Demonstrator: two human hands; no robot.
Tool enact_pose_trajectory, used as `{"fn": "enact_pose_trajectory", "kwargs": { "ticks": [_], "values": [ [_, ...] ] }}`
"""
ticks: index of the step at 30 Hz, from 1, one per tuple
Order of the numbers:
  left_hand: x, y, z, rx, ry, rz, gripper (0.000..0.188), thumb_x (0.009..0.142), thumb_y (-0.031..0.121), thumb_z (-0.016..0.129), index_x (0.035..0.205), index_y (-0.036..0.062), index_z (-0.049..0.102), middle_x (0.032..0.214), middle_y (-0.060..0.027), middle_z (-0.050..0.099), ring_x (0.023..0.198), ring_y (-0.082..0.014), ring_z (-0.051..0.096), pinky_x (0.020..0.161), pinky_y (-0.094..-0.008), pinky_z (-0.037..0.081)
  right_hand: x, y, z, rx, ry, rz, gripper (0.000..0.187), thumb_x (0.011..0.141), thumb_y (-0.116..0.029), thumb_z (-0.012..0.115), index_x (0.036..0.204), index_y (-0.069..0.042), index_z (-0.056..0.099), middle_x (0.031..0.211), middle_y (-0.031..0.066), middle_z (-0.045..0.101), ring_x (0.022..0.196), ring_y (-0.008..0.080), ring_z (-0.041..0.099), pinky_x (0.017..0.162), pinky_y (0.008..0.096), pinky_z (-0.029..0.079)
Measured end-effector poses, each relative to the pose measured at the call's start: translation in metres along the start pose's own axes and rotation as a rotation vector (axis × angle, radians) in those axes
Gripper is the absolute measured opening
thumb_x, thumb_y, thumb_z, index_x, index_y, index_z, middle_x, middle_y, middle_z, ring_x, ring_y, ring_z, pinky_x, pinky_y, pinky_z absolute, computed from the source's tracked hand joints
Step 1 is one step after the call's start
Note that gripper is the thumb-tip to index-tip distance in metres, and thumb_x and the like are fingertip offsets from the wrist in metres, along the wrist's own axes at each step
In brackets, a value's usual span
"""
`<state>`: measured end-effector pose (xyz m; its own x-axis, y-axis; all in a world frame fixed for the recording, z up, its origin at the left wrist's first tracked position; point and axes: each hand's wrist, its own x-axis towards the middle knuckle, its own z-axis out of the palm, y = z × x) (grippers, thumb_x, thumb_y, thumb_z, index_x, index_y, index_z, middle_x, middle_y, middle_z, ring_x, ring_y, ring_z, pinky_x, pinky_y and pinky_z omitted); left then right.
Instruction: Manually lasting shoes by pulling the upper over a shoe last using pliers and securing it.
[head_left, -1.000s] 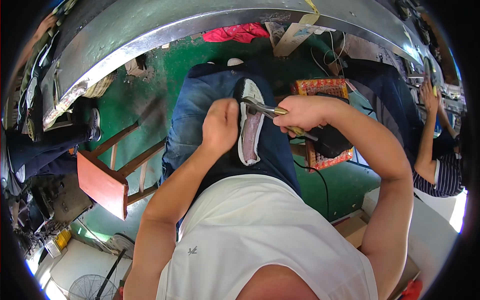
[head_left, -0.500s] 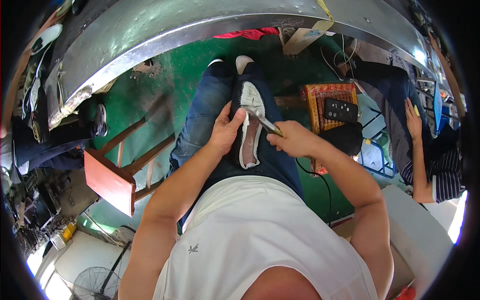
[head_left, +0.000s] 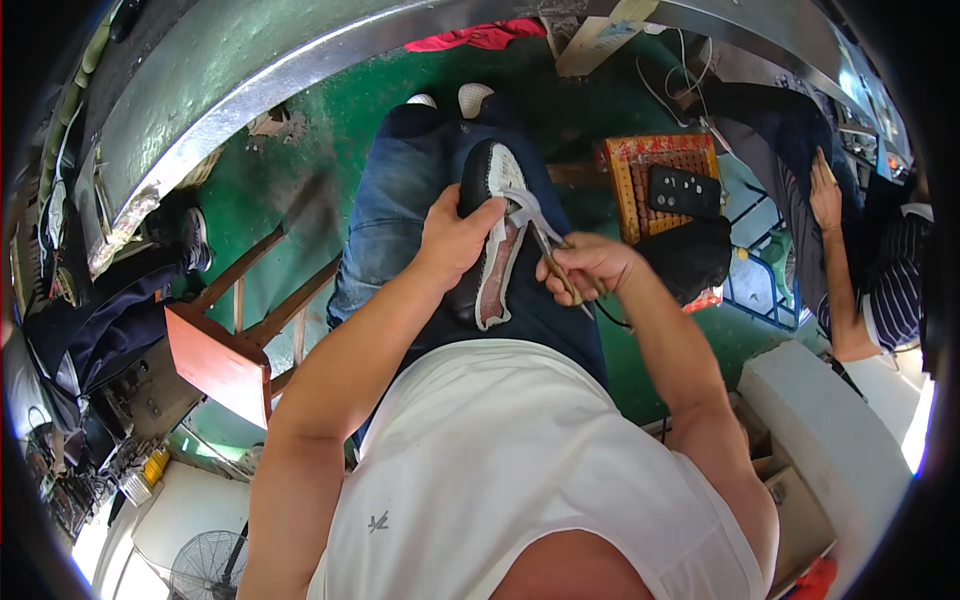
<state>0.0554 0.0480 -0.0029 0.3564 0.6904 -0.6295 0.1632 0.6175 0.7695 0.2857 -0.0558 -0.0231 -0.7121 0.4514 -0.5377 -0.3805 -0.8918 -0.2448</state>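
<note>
A dark shoe upper on a last point(head_left: 492, 285) lies bottom up along my lap, its pale edge folded in around a brown insole, with white at the toe. My left hand point(head_left: 455, 235) grips its left side, the thumb pressing on the folded edge near the middle. My right hand point(head_left: 592, 268) holds metal lasting pincers point(head_left: 532, 212) by their handles, which stand spread apart. The pincers' head rests over the shoe's forefoot, right by my left thumb. Whether the jaws bite the edge cannot be made out.
Ahead runs a metal-edged bench point(head_left: 300, 65). On my right stands a low seat with a beaded cover point(head_left: 650, 160), a black remote-like device point(head_left: 684, 191) and a black bag point(head_left: 688, 258) on it. A wooden stool point(head_left: 215, 350) is on my left. Co-workers sit on both sides.
The pincers' handles have spread apart and my right hand's grip has loosened around them. My left thumb stays by the pincers' head. The whole view has shifted slightly.
</note>
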Motion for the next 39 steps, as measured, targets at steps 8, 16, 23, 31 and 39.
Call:
{"fn": "enact_pose_trajectory", "kwargs": {
  "ticks": [8, 16, 23, 31, 39],
  "values": [
    [-0.004, 0.029, 0.014, 0.254, 0.109, -0.06, 0.061, 0.082, 0.029, 0.074, 0.125, -0.0095, 0.055, 0.117, -0.0179, 0.066, 0.106, -0.0229, 0.064, 0.091, -0.034, 0.051, -0.019, -0.059, 0.056, -0.964, 0.569, -0.338, 0.045, 0.105, -0.039, 0.05, 0.096, 0.003, 0.063, 0.081, 0.0109, 0.069, 0.069, 0.0189, 0.068, 0.056, 0.0332, 0.052],
    [0.003, 0.02, 0.0, 0.208, -0.088, -0.175, 0.078, 0.079, 0.029, 0.079, 0.137, -0.0099, 0.043, 0.124, -0.0214, 0.062, 0.112, -0.028, 0.063, 0.096, -0.0342, 0.051, -0.001, -0.051, 0.056, -1.269, 0.615, -0.319, 0.043, 0.103, -0.036, 0.052, 0.085, 0.002, 0.061, 0.07, 0.0131, 0.065, 0.063, 0.023, 0.066, 0.062, 0.0383, 0.052],
    [0.012, 0.03, -0.023, 0.074, -0.219, -0.386, 0.073, 0.083, 0.028, 0.081, 0.139, -0.0006, 0.044, 0.129, -0.014, 0.061, 0.115, -0.0267, 0.062, 0.093, -0.0482, 0.051, -0.049, -0.039, 0.082, -1.482, 0.426, -0.036, 0.026, 0.094, -0.024, 0.062, 0.093, 0.002, 0.063, 0.081, 0.0201, 0.069, 0.082, 0.0362, 0.068, 0.077, 0.0431, 0.053],
    [0.012, 0.026, -0.023, 0.027, -0.266, -0.3, 0.071, 0.082, 0.029, 0.082, 0.136, 0.0004, 0.045, 0.124, -0.0117, 0.063, 0.11, -0.0228, 0.063, 0.089, -0.041, 0.053, -0.02, -0.017, 0.079, -1.931, 0.555, -0.217, 0.026, 0.092, -0.017, 0.066, 0.113, -0.003, 0.06, 0.093, 0.0167, 0.066, 0.085, 0.0357, 0.067, 0.08, 0.0453, 0.054],
    [-0.015, 0.0, -0.003, 0.247, -0.19, -0.078, 0.069, 0.093, 0.02, 0.073, 0.145, -0.0041, 0.034, 0.131, -0.0125, 0.058, 0.122, -0.0209, 0.054, 0.108, -0.0355, 0.042, -0.035, 0.024, 0.042, -1.572, 0.623, -0.238, 0.025, 0.094, -0.022, 0.066, 0.105, -0.001, 0.059, 0.09, 0.0214, 0.069, 0.087, 0.0406, 0.068, 0.075, 0.0498, 0.053]
  ]
}}
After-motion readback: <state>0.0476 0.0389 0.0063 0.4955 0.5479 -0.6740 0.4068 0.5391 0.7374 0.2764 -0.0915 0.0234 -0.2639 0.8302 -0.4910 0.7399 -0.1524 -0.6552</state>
